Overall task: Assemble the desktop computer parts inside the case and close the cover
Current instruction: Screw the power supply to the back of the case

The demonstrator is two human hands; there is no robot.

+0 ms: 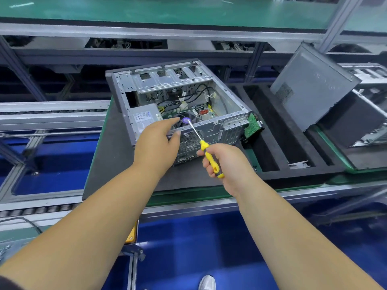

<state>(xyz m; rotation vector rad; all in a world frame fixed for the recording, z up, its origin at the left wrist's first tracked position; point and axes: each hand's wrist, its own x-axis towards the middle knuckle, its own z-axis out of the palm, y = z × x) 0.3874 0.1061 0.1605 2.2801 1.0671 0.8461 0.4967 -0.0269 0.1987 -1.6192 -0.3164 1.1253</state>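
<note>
The open case (178,101) lies on its side on the tabletop (117,164), power supply (144,117) and board already inside. The right hand (224,164) grips a yellow screwdriver (206,151), tip at the fan (186,120); the left hand (156,143) rests on the rim, fingers relaxed. The cover (312,84) leans well apart, not yet fitted

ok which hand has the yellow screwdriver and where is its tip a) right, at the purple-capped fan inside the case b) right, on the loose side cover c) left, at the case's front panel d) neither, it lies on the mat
a: the right hand grips the yellow screwdriver, its shaft reaching to the purple-capped fan inside the open case.
</note>
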